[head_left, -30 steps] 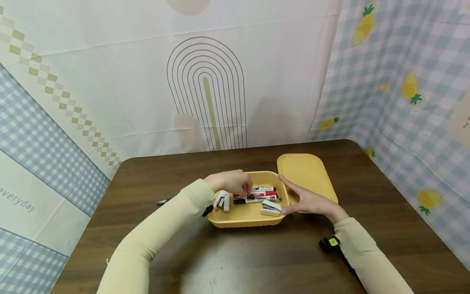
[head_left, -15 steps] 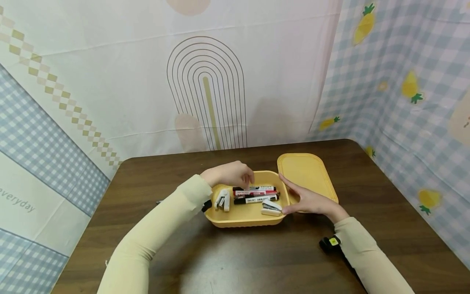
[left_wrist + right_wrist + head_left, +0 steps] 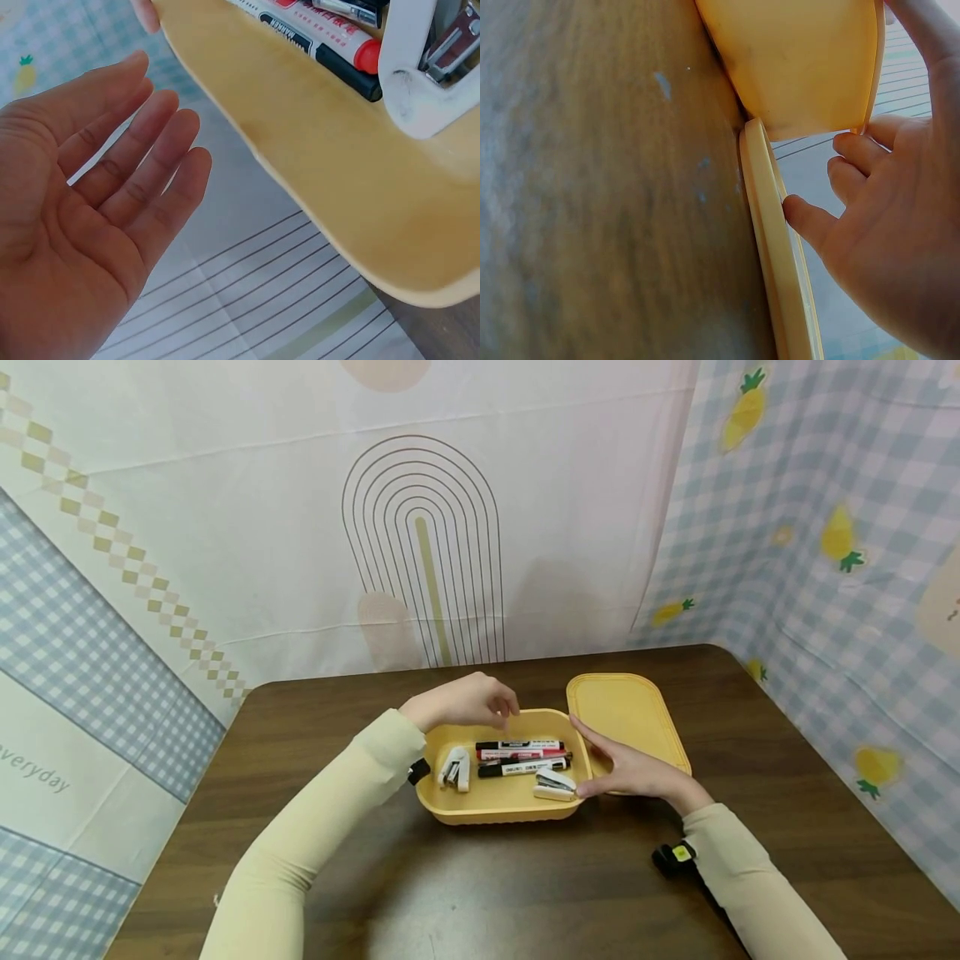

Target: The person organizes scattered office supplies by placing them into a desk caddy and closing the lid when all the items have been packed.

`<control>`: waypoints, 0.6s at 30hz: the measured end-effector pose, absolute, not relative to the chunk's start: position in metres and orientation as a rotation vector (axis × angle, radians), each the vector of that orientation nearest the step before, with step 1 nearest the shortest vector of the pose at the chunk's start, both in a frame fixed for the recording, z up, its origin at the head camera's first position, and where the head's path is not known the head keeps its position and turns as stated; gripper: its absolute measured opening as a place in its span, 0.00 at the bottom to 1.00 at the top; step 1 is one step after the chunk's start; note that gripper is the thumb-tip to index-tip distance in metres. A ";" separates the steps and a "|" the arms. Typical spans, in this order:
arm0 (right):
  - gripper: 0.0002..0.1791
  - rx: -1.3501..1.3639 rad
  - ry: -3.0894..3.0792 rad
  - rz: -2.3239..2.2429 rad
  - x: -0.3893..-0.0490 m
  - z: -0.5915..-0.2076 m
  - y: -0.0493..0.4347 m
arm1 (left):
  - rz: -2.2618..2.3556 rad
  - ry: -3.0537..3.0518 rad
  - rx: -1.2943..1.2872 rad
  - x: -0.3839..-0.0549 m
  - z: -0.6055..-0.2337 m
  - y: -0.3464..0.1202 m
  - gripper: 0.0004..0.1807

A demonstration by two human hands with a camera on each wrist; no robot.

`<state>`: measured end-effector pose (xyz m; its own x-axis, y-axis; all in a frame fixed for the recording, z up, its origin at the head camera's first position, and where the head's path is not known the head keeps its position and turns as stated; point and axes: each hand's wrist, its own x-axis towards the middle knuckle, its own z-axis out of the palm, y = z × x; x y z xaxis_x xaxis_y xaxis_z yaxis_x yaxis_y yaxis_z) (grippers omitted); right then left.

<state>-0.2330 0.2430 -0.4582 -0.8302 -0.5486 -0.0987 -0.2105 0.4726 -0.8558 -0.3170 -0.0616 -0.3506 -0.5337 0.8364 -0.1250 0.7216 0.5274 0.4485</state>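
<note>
A yellow plastic box [image 3: 480, 814] stands on the table. Inside it lie a red marker [image 3: 517, 755], black-and-white markers [image 3: 522, 767] and a thin dark pen partly hidden among them. White staplers sit by them, one at the left [image 3: 455, 770] and one at the right [image 3: 553, 785]. My left hand [image 3: 472, 700] hovers over the box's far left rim, empty, fingers apart and slightly bent in the left wrist view. My right hand [image 3: 630, 768] spans the box's right end, thumb and forefinger stretched along its rim. In the right wrist view, its little finger meets the lid's edge.
A yellow lid [image 3: 626, 714] lies on the brown wooden table [image 3: 495, 893], just right of the box. Patterned cloth [image 3: 570, 527] hangs behind the table's back edge and along the right side.
My left hand has risen out of the box and moved back toward its far rim, uncovering the markers. A pen seen left of the box is now hidden. My right hand stays put.
</note>
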 end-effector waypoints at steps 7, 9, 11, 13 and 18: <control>0.63 -0.648 2.381 -1.297 -0.233 -0.461 0.243 | 0.589 2.492 1.239 -0.319 -0.343 -0.075 0.12; 0.62 -0.653 2.380 -1.300 -0.233 -0.460 0.243 | 0.623 2.508 1.211 -0.319 -0.340 -0.080 0.11; 0.62 -0.652 2.376 -1.304 -0.233 -0.460 0.243 | 0.656 2.534 1.185 -0.319 -0.336 -0.085 0.10; 0.62 -0.654 2.378 -1.301 -0.233 -0.459 0.243 | 0.689 2.558 1.176 -0.319 -0.332 -0.091 0.11; 0.62 -0.640 2.387 -1.291 -0.233 -0.458 0.242 | 0.774 2.612 1.152 -0.323 -0.323 -0.107 0.12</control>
<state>-0.2330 0.2421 -0.4582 -0.8361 -0.5412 -0.0899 -0.2209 0.4821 -0.8478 -0.3235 -0.1068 -0.3230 -0.6825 0.7297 0.0406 0.6341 0.5636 0.5293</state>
